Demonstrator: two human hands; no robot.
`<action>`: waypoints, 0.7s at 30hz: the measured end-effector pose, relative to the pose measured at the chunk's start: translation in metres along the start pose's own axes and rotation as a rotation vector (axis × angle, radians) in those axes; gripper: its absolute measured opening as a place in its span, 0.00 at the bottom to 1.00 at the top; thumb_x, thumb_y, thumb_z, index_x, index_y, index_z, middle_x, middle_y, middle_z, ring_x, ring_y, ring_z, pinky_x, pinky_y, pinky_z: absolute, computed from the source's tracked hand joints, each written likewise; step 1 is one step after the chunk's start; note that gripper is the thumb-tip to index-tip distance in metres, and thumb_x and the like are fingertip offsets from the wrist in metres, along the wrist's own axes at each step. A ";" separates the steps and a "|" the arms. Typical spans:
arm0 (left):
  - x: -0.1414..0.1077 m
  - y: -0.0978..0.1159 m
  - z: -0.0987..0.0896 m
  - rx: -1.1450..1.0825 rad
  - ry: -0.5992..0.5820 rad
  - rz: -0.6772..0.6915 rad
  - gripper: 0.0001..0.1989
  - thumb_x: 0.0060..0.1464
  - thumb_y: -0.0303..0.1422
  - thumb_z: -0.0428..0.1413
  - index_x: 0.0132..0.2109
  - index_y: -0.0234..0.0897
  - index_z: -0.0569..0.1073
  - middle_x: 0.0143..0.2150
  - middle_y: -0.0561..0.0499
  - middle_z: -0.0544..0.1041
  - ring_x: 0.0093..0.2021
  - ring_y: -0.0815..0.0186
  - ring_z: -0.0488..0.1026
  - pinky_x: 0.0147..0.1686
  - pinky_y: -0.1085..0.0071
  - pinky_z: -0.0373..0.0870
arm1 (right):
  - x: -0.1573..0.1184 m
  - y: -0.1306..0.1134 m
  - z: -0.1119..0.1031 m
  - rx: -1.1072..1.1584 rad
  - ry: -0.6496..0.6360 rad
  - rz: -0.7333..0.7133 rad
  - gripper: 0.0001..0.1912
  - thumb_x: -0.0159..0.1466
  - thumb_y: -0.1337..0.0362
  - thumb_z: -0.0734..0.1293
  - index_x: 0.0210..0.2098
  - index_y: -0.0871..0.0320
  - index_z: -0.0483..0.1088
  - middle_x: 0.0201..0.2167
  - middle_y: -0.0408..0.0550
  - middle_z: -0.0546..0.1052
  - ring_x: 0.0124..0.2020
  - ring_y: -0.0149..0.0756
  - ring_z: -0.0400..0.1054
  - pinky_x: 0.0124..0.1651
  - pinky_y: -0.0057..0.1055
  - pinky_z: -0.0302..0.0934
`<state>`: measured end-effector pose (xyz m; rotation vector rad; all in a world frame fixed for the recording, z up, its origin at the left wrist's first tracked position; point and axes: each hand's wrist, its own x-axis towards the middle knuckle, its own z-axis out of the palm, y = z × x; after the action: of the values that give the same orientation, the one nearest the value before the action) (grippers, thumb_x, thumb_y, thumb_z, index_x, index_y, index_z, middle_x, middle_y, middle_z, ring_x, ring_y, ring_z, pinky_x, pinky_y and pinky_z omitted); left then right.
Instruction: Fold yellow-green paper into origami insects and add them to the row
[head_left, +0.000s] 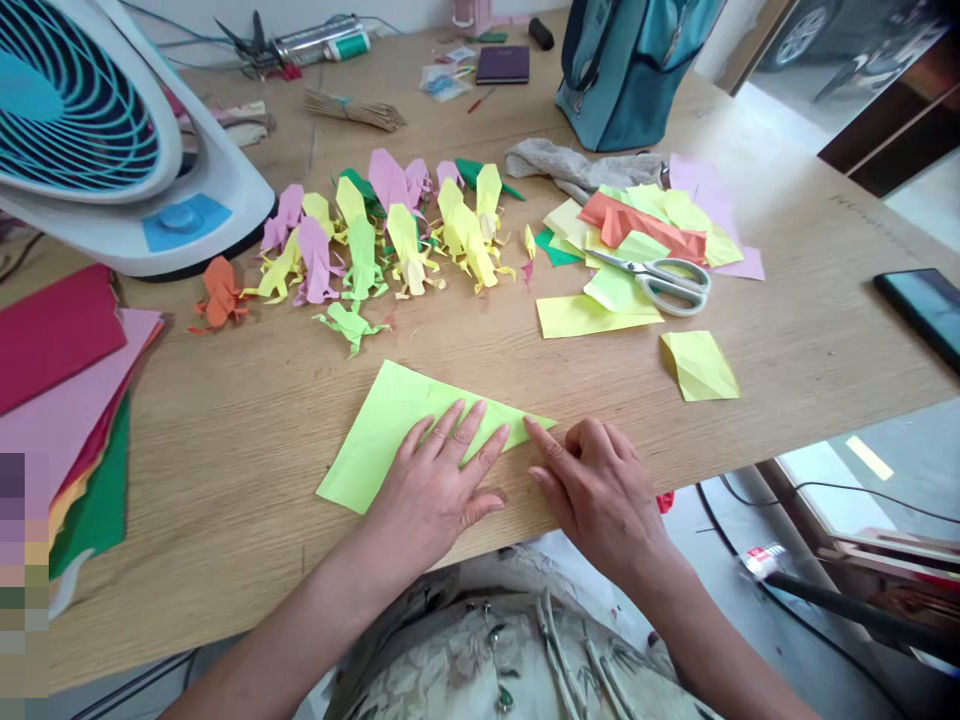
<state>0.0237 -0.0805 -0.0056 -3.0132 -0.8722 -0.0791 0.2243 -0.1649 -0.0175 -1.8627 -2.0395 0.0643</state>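
A light green sheet of paper (375, 430), folded to a point on its right side, lies flat near the table's front edge. My left hand (442, 470) rests on it with fingers spread, pressing it down. The index finger of my right hand (592, 480) is stretched out and touches the paper near its pointed right corner; that hand's other fingers are curled, and I see nothing in them. Beyond the sheet stand several folded paper frogs (361, 250) in pink, yellow and green. A small light green one (351, 325) is closest to the sheet, and an orange one (221, 293) sits at left.
Scissors (660, 278) lie on paper scraps (600, 315) at right, near a yellow square (701, 366). A fan (187, 215) and coloured sheets (60, 350) are at left. A blue bag (622, 80) stands at the back; a phone (922, 310) lies at the right edge.
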 end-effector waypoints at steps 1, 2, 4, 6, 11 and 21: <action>0.000 0.000 0.000 0.002 0.007 0.002 0.30 0.60 0.46 0.55 0.66 0.42 0.64 0.69 0.39 0.61 0.67 0.47 0.60 0.59 0.50 0.63 | 0.000 0.000 0.000 0.000 0.001 0.004 0.23 0.70 0.57 0.60 0.61 0.58 0.67 0.34 0.50 0.66 0.36 0.40 0.60 0.42 0.40 0.61; 0.000 0.000 0.001 0.004 0.015 0.004 0.30 0.60 0.46 0.54 0.66 0.41 0.64 0.69 0.39 0.61 0.67 0.47 0.60 0.59 0.50 0.63 | 0.000 0.000 0.000 0.002 0.004 0.006 0.23 0.70 0.57 0.59 0.61 0.58 0.67 0.34 0.50 0.66 0.36 0.41 0.60 0.42 0.39 0.60; -0.001 0.000 0.002 0.004 0.026 0.005 0.29 0.61 0.46 0.53 0.66 0.41 0.64 0.69 0.39 0.60 0.67 0.46 0.60 0.59 0.49 0.63 | -0.001 0.000 0.001 0.008 0.012 0.003 0.23 0.71 0.57 0.59 0.60 0.60 0.68 0.34 0.51 0.66 0.36 0.40 0.60 0.42 0.39 0.60; -0.002 0.000 0.003 -0.002 0.028 0.005 0.29 0.62 0.46 0.52 0.66 0.41 0.63 0.69 0.39 0.60 0.67 0.46 0.59 0.59 0.49 0.62 | -0.001 0.000 0.001 0.016 0.016 -0.007 0.22 0.70 0.57 0.59 0.60 0.60 0.68 0.34 0.50 0.67 0.36 0.40 0.60 0.42 0.39 0.59; -0.003 -0.001 0.005 -0.013 0.042 0.012 0.28 0.63 0.46 0.50 0.67 0.41 0.63 0.69 0.40 0.60 0.67 0.46 0.59 0.59 0.48 0.62 | -0.005 0.003 0.003 0.026 0.029 -0.033 0.22 0.70 0.58 0.60 0.60 0.62 0.67 0.34 0.50 0.68 0.35 0.39 0.60 0.41 0.38 0.58; -0.003 0.000 0.004 -0.034 0.049 0.006 0.27 0.64 0.44 0.49 0.66 0.41 0.63 0.69 0.45 0.62 0.67 0.47 0.58 0.60 0.50 0.59 | -0.007 0.002 0.004 0.035 0.046 -0.032 0.22 0.69 0.63 0.62 0.59 0.66 0.66 0.34 0.52 0.69 0.34 0.39 0.61 0.40 0.38 0.60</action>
<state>0.0213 -0.0817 -0.0099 -3.0306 -0.8673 -0.1692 0.2254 -0.1706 -0.0238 -1.7938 -2.0236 0.0470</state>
